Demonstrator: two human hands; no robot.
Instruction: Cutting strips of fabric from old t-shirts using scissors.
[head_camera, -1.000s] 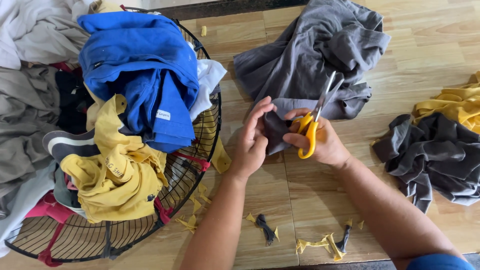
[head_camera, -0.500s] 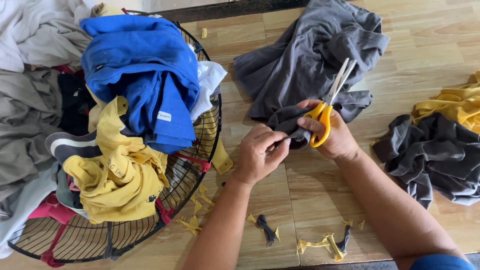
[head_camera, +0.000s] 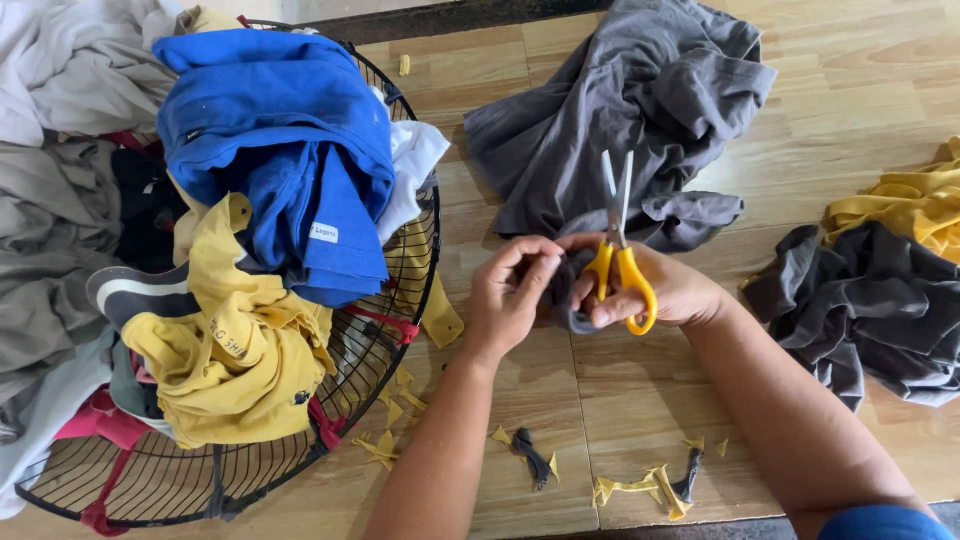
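Here, holding yellow-handled scissors in the right hand, fingers threaded through the loops and closed around them, blades pointing up and away, nearly together. Pinching a small piece of dark grey cloth with the left hand, thumb and fingertips closed on its edge; also bunching against the right hand's fingers, so gripped between both hands just above the wooden tabletop. Lying just beyond the hands, a crumpled grey shirt. Spreading at the right edge, another dark grey garment with a yellow one behind it. Sitting at the left, a black wire fan guard piled with a blue shirt and a yellow shirt. Scattering near the table's front edge, yellow and dark fabric scraps.
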